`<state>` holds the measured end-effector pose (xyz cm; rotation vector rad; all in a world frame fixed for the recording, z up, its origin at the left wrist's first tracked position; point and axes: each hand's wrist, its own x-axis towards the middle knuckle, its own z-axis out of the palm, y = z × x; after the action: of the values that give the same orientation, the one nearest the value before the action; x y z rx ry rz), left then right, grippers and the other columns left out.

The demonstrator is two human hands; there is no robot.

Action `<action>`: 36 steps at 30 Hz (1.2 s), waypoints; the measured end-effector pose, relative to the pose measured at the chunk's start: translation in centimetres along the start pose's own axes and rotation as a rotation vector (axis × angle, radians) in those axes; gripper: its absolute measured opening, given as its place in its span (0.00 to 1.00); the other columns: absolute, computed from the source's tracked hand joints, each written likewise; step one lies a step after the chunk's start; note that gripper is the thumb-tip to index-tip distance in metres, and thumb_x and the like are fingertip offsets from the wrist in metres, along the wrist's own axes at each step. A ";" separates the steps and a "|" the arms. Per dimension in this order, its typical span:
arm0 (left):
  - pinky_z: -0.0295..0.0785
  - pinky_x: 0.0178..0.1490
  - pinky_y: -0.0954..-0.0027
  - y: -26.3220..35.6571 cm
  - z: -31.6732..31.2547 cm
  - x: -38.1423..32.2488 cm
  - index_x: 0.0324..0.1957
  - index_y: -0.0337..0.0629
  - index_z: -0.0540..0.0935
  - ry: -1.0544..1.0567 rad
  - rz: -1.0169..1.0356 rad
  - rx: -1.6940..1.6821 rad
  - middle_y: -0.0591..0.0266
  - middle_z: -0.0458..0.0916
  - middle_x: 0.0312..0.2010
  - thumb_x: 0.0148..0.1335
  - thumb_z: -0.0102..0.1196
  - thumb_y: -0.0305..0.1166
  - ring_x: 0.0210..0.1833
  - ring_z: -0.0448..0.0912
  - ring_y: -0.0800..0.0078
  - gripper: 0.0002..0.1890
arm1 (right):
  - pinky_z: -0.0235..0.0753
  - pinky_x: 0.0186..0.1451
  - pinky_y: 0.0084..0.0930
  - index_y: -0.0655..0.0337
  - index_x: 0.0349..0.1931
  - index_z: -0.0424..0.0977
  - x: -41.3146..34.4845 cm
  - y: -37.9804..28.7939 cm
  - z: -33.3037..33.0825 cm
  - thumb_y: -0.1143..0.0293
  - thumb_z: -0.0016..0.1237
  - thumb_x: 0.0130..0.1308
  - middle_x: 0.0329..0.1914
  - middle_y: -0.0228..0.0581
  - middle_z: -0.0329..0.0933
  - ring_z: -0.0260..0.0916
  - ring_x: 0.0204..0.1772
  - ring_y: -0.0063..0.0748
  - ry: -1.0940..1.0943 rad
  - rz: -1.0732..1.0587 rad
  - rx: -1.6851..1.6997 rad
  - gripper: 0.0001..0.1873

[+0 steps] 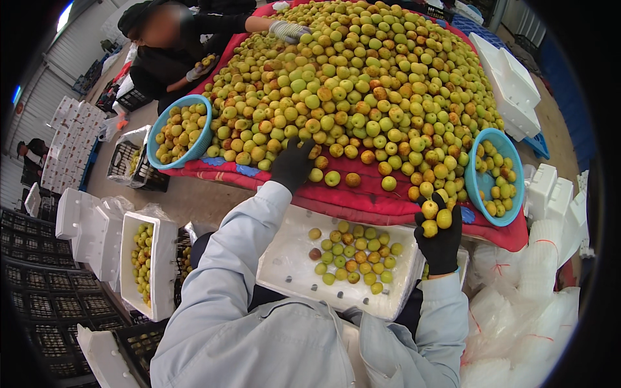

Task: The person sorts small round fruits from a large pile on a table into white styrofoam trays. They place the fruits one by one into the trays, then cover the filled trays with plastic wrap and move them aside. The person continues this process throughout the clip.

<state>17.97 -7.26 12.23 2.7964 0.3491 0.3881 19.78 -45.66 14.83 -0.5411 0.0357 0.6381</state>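
Observation:
A large heap of green and reddish-brown jujubes [359, 92] covers a red quilted cloth [335, 199] before me. My left hand [292, 166], in a black glove, reaches to the heap's front edge with its fingertips against the fruit. Whether it grips any is hidden by the back of the hand. Palm up at the right, my black-gloved right hand [440, 237] holds several jujubes [430, 228]. Below and between my arms sits a white foam box [296, 262] lined with clear plastic. Several loose jujubes [359, 252] lie in it, mostly towards its right side.
Blue plastic baskets of jujubes stand at the heap's left [207, 126] and right [520, 194] corners. Across the left side, a co-worker [165, 58] in gloves reaches into the heap. Foam boxes [165, 262] and black crates [48, 305] line my left; wrapped white foam netting [509, 305] lies right.

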 end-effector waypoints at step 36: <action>0.74 0.49 0.64 1.6 -2.7 -13.3 0.56 0.41 0.73 -0.419 -0.060 -0.459 0.49 0.78 0.46 0.57 0.61 0.44 0.46 0.79 0.60 0.27 | 0.76 0.35 0.26 0.52 0.61 0.64 -0.2 0.2 0.5 0.43 0.29 0.70 0.58 0.42 0.70 0.75 0.43 0.35 0.065 -0.016 -0.007 0.29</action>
<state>5.04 -11.72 12.18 2.3288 0.2111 -0.1240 19.48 -45.38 15.25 -0.5686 0.0903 0.6048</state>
